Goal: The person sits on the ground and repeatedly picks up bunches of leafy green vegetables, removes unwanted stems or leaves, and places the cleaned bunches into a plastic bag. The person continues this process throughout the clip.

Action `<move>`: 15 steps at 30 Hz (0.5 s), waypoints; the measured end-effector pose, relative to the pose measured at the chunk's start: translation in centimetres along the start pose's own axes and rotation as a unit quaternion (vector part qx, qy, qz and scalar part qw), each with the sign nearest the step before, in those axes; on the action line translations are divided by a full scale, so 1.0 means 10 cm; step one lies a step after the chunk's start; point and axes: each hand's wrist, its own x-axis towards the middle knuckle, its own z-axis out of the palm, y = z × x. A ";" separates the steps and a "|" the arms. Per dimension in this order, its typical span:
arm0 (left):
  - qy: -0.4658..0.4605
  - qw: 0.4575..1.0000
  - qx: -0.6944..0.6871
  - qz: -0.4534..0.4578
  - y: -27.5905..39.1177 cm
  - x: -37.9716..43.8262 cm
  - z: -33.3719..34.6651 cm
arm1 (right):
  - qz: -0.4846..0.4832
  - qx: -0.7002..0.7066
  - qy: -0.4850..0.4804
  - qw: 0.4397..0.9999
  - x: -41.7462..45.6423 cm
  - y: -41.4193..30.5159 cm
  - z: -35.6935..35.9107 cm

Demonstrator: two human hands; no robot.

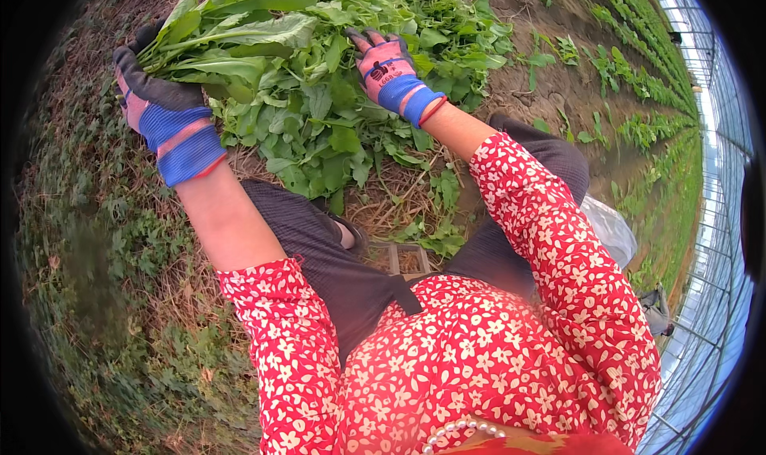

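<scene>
My left hand [158, 84], in a pink, blue and dark-coated work glove, grips a bunch of long leafy greens [239, 39] by the stem end. The leaves fan out to the right above a broad heap of cut leafy greens [335, 137] on the ground before me. Over the heap's upper middle rests my right hand [386, 63], in a matching glove. Its fingers are spread and lie on the leaves, with nothing seen held in them. The palm side of that hand is hidden.
A slatted crate or low seat [398, 257] shows between my legs. Beyond my right leg lies a clear plastic bag [610, 230]. Rows of green plants [640, 66] run along the framed plastic greenhouse wall [724, 167]. Low weeds and dry straw [119, 263] cover the left side.
</scene>
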 end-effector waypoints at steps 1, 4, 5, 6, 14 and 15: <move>0.008 1.000 0.013 0.017 0.01 0.03 -0.01 | 0.029 0.009 -0.058 0.998 0.09 0.00 0.01; 0.020 0.997 0.057 0.056 -0.01 0.10 -0.04 | 0.074 0.021 -0.153 0.985 0.22 0.02 0.00; 0.022 0.995 0.071 0.068 -0.01 0.08 -0.07 | 0.074 0.044 -0.125 0.988 0.21 0.06 0.01; 0.025 0.993 0.086 0.080 0.06 -0.02 -0.01 | 0.073 0.067 -0.097 0.990 0.20 0.10 0.04; 0.015 0.990 0.137 0.040 0.11 -0.21 0.18 | 0.116 0.420 -0.022 0.900 0.28 0.86 -0.31; -0.001 0.987 0.154 0.040 0.06 -0.20 0.17 | 0.113 0.504 -0.035 0.856 0.24 0.96 -0.50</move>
